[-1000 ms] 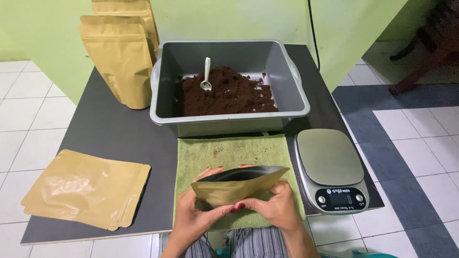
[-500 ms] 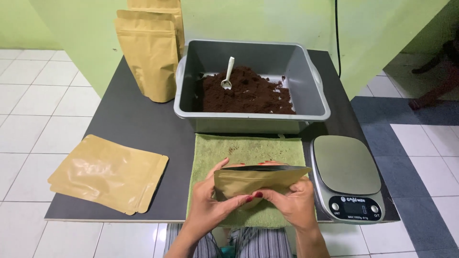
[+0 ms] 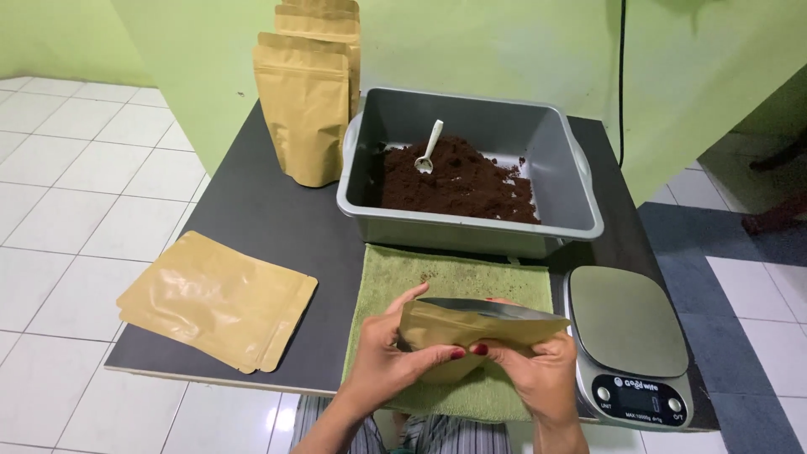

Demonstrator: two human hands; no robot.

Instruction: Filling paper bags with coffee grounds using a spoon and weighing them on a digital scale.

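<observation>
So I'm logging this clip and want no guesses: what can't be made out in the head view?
- Inside of the kraft pouch: hidden by its own front wall and both hands' grip, left hand and right hand.
- Scoop bowl: partly buried in the brown powder.
- Rear standing pouches: cut off by the top edge.
- Scale display: too small to tell if lit.

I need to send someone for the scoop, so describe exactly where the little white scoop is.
Find the big grey tub at the back of the dark table. Inside it lies a heap of dark brown powder. The scoop stands stuck in that heap, the only white thing there.
</observation>
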